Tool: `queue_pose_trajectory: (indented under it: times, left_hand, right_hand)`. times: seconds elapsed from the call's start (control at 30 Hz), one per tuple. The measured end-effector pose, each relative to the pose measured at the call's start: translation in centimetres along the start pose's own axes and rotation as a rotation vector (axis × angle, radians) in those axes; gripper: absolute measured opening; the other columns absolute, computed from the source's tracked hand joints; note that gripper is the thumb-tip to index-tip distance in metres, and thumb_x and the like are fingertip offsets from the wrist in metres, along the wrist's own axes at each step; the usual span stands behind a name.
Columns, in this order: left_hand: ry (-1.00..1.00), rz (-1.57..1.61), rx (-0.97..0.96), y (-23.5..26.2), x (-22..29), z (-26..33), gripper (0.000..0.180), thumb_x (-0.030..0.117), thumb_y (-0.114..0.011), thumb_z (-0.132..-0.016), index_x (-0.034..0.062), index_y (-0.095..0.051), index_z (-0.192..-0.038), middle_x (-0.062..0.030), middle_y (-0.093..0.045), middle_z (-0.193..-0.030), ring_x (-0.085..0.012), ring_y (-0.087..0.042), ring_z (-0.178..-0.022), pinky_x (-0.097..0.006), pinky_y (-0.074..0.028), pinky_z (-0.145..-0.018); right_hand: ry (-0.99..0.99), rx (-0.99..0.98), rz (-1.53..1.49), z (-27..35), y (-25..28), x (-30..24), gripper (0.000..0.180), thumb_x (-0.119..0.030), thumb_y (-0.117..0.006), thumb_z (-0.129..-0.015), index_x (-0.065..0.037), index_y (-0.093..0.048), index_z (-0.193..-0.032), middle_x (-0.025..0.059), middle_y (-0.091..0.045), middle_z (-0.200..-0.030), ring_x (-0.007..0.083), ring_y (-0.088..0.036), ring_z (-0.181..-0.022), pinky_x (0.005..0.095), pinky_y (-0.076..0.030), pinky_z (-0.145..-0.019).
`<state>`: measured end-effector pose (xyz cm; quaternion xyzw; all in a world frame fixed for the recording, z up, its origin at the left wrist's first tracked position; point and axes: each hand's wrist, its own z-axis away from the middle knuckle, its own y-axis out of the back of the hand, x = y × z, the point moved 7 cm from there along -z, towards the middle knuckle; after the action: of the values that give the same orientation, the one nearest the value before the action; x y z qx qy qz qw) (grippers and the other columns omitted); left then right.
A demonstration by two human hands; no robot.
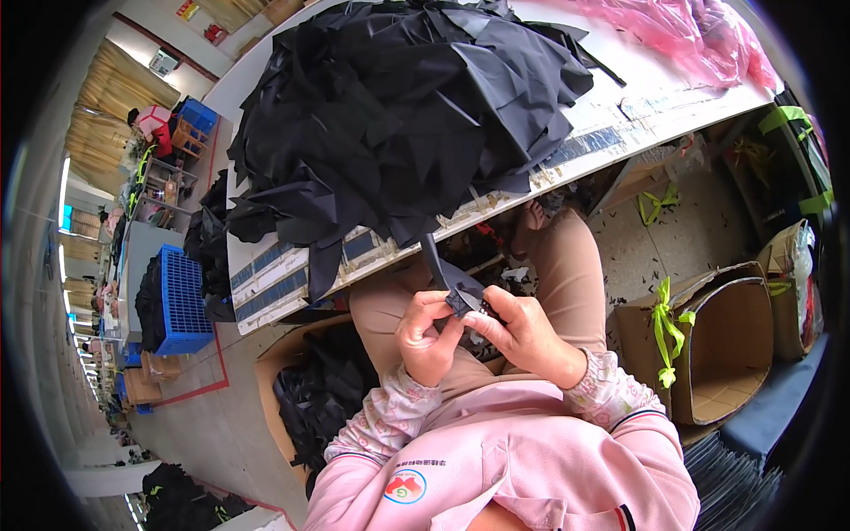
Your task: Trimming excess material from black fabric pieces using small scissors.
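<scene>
A small piece of black fabric (462, 297) is pinched between my two hands above my lap. My left hand (428, 334) grips its left side with thumb and fingers. On the other side, my right hand (524, 334) holds the fabric's right edge, thumb turned toward the left thumb. From the held part, a dark strip runs up toward the table edge. A large heap of black fabric pieces (381, 115) covers much of the table in front of me, some corners hanging over its edge.
The white table (620, 119) has a worn, taped front edge. Pink plastic (699, 40) lies at its far right. Beside me on the left, a cardboard box (270, 376) holds black fabric; an open carton (730, 354) stands right. A blue crate (186, 301) sits farther left.
</scene>
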<state>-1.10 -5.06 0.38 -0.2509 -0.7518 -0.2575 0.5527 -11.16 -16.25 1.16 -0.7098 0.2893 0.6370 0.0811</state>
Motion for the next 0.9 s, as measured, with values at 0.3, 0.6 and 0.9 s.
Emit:
queue_pose_trajectory:
  times: [0.3, 0.6, 0.9]
  left_hand:
    - [0.035, 0.033, -0.097, 0.3, 0.0, -0.6, 0.013, -0.007, -0.068, -0.077, -0.0033, -0.067, -0.089, -0.0089, -0.063, -0.096, -0.0174, -0.06, -0.087, -0.028, -0.047, -0.078]
    - [0.136, 0.26, -0.415, 0.1, -0.5, -1.9, 0.011, -0.005, -0.068, -0.08, -0.003, -0.065, -0.091, -0.0073, -0.06, -0.096, -0.0151, -0.058, -0.087, -0.027, -0.046, -0.079]
    - [0.296, 0.354, -0.654, -0.7, -0.9, -1.9, 0.011, -0.001, -0.069, -0.081, -0.0019, -0.065, -0.092, -0.0056, -0.059, -0.093, -0.0132, -0.055, -0.087, -0.026, -0.043, -0.078]
  right_hand:
    - [-0.046, -0.07, 0.014, 0.1, 0.7, -0.3, 0.029, -0.021, -0.067, -0.089, 0.0, -0.049, -0.08, 0.0114, -0.042, -0.057, 0.0191, -0.035, -0.049, 0.0323, -0.036, -0.046]
    - [0.054, -0.238, 0.254, -0.3, 2.5, -1.3, 0.038, -0.035, -0.067, -0.086, -0.001, -0.052, -0.08, 0.0169, -0.056, -0.058, 0.0379, -0.058, -0.056, 0.0424, -0.045, -0.05]
    - [0.164, -0.348, 0.446, -0.5, 2.5, -2.1, 0.036, -0.035, -0.067, -0.085, -0.003, -0.053, -0.081, 0.0157, -0.055, -0.056, 0.0364, -0.058, -0.055, 0.0427, -0.045, -0.05]
